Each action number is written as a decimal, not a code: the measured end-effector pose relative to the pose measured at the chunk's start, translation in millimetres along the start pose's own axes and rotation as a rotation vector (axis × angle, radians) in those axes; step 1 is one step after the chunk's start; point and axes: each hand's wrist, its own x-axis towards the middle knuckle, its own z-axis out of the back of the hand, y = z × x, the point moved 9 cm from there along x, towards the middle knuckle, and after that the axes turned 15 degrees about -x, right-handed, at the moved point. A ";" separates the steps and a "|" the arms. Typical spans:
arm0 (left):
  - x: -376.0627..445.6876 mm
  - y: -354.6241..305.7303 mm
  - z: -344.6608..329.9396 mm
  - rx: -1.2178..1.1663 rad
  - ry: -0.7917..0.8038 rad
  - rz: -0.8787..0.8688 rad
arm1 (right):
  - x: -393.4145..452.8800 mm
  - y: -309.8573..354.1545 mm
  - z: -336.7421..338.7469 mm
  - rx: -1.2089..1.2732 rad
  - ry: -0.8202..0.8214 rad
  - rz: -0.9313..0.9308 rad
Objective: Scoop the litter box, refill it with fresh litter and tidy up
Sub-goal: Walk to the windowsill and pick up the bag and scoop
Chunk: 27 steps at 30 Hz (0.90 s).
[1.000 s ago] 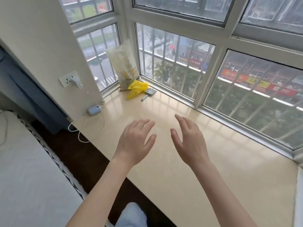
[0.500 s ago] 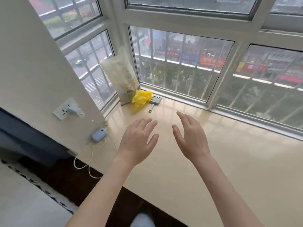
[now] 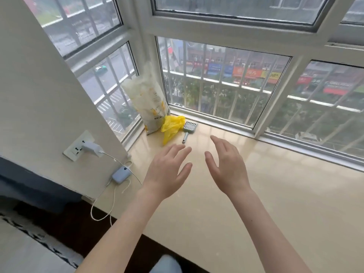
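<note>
**Both hands raised over the window ledge, supplies in the far corner**

The left hand (image 3: 167, 172) and the right hand (image 3: 228, 168) hang side by side above the glossy beige window ledge (image 3: 275, 203), palms turned partly toward each other, fingers straight and loosely spread, holding nothing. A gap lies between them, and neither touches the ledge as far as can be told.

Beyond the fingertips, in the corner where the two windows meet, sit the task's things. A small grey litter scoop (image 3: 188, 130) lies flat on the ledge, slotted head toward the glass and handle pointing back at the hands. Just beside it on the left is a crumpled yellow plastic bag (image 3: 171, 128), touching the foot of a tall litter bag (image 3: 148, 101) (pale, with yellow print) that stands upright against the window frame.

To the left, a white charger (image 3: 91, 148) is plugged into a wall socket (image 3: 75, 148); its cable (image 3: 102, 200) runs down to a pale blue power bank (image 3: 121, 174) on the ledge's edge and loops over the side.
</note>
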 end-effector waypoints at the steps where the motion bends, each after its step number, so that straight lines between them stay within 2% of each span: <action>1: 0.9 3.2 -0.1 0.000 0.012 0.003 | 2.8 3.2 -2.2 0.001 -0.001 0.002; 8: 22.5 47.3 17.1 0.008 0.053 0.007 | 22.5 28.7 -17.3 -0.007 -0.009 -0.027; 20: 92.1 164.7 48.1 -0.054 0.150 -0.171 | 89.3 100.0 -88.5 -0.077 0.007 -0.233; 27: 154.1 205.9 14.5 -0.043 0.211 -0.164 | 140.7 92.6 -128.5 -0.073 0.020 -0.293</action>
